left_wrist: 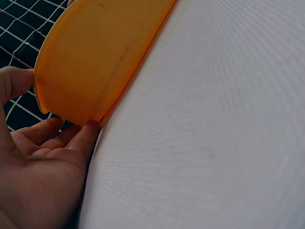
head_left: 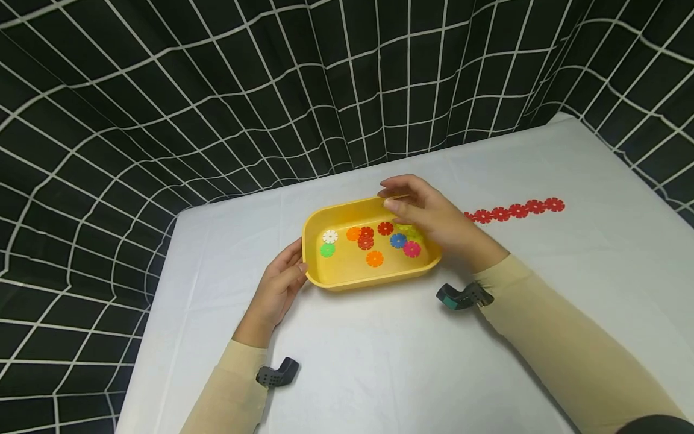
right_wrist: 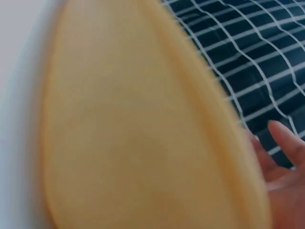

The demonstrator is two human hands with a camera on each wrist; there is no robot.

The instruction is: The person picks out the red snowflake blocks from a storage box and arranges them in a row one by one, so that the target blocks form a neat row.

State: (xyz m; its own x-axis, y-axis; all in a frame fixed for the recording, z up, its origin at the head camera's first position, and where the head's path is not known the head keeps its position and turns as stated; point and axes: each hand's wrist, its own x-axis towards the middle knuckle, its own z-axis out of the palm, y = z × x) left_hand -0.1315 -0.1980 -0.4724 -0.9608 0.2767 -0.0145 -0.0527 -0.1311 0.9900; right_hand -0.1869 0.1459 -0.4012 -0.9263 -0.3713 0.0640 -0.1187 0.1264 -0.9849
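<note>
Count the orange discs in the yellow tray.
2: one orange disc beside a red disc, another alone near the front of the tray. The right hand may hide more.

You grip the rectangular yellow tray [head_left: 341,266] at its left end, opening upward. Inside lie notched discs: white [head_left: 330,237] and green [head_left: 328,249] at the tray's left, orange [head_left: 375,259] and red [head_left: 385,228] mid-floor, blue [head_left: 398,240] and pink [head_left: 412,249] toward its right.

The tray [head_left: 347,269] is yellow, the curtain [head_left: 260,96] white-gridded black.
</note>
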